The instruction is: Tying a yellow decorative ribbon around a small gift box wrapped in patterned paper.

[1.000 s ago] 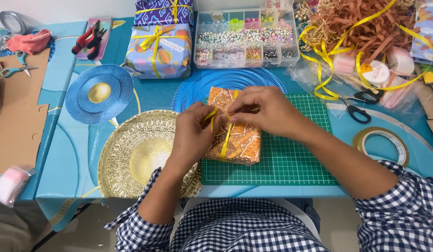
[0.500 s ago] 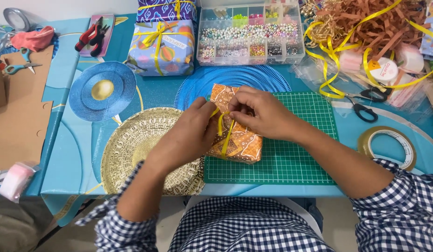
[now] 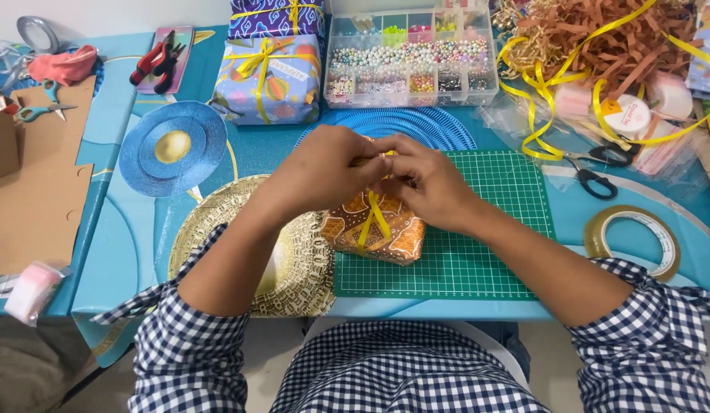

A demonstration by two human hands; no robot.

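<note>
Three wrapped gift boxes are on the table. The orange patterned gift box [image 3: 374, 229] sits on the green cutting mat [image 3: 477, 245], at its left edge, with a yellow ribbon [image 3: 370, 222] running down its near face. The left hand [image 3: 324, 172] and the right hand [image 3: 424, 183] meet over the box's far end, fingers pinched on the ribbon there; the exact grip is hidden behind the knuckles.

The other two gifts stand at the far side: a pale blue gift box [image 3: 267, 80] tied with a yellow bow and carrying a small white label on top, and behind it a dark purple patterned gift box [image 3: 275, 17], also ribboned in yellow. Right of them lies one clear, rectangular bead organiser [image 3: 412, 61]. Two pairs of scissors are visible: black-handled scissors [image 3: 600, 168] right of the mat and teal-handled scissors [image 3: 37, 111] on the cardboard sheet [image 3: 34, 199]. One roll of clear tape [image 3: 634, 237] lies at the right.
</note>
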